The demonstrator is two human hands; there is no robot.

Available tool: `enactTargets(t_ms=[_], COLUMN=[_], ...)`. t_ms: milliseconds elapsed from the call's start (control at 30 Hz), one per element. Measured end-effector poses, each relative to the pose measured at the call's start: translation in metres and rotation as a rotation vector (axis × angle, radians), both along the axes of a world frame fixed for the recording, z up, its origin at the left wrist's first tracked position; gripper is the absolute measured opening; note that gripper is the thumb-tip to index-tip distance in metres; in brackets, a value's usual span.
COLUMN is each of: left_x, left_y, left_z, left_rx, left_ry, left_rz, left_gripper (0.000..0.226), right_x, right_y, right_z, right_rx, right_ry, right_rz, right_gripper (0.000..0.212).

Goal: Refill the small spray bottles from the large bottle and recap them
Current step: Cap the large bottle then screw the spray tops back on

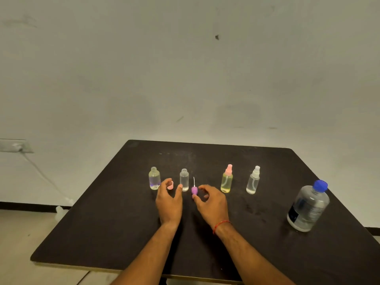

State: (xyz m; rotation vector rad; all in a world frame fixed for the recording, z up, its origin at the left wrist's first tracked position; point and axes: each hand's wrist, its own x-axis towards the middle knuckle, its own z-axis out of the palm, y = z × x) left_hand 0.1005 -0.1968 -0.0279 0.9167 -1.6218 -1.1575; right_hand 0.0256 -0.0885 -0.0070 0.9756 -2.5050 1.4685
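Four small bottles are lined up across the dark table (257, 264): an uncapped bottle (154, 178) at the far left, a second uncapped bottle (184, 180) beside it, then a yellow bottle (226, 182) with a pink sprayer and a clear bottle (253, 182) with a white sprayer. The large bottle (308, 206), blue-capped, is set well apart at the right. The left hand (169, 202) is held in a wide grip with nothing in it, and a pink cap (170, 185) lies just beyond it. A purple spray head (194, 190), tube upward, is seen at the thumb tip of the right hand (212, 203). Whether that grip holds it cannot be told.
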Motion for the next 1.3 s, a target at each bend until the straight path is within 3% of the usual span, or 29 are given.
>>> enactTargets(t_ms=[133, 333, 500, 667, 933, 1300], left_x=[-0.009, -0.024, -0.031, -0.033, -0.030, -0.028], left_y=[-0.008, -0.021, -0.026, -0.030, -0.023, -0.023], left_z=[-0.002, -0.005, -0.005, -0.007, -0.007, -0.011], left_rx=[0.015, 0.001, -0.028, -0.071, -0.103, -0.140], left_ry=[-0.060, -0.139, -0.192, -0.220, -0.142, -0.113], left_rz=[-0.087, -0.137, -0.166, -0.179, -0.232, -0.300], left_gripper=[0.055, 0.063, 0.044, 0.028, 0.028, 0.033], right_x=[0.000, -0.008, -0.014, -0.017, -0.034, -0.040], right_y=[-0.014, -0.031, -0.039, -0.030, -0.003, 0.003], right_z=[-0.004, -0.011, -0.015, -0.010, 0.051, 0.080], right_rx=[0.057, 0.182, 0.208, 0.098, -0.333, -0.161], right_ry=[0.035, 0.046, 0.055, 0.081, 0.087, 0.238], right_rz=[-0.015, -0.065, -0.077, -0.115, -0.063, 0.052], right_gripper=[0.016, 0.019, 0.017, 0.009, 0.027, 0.028])
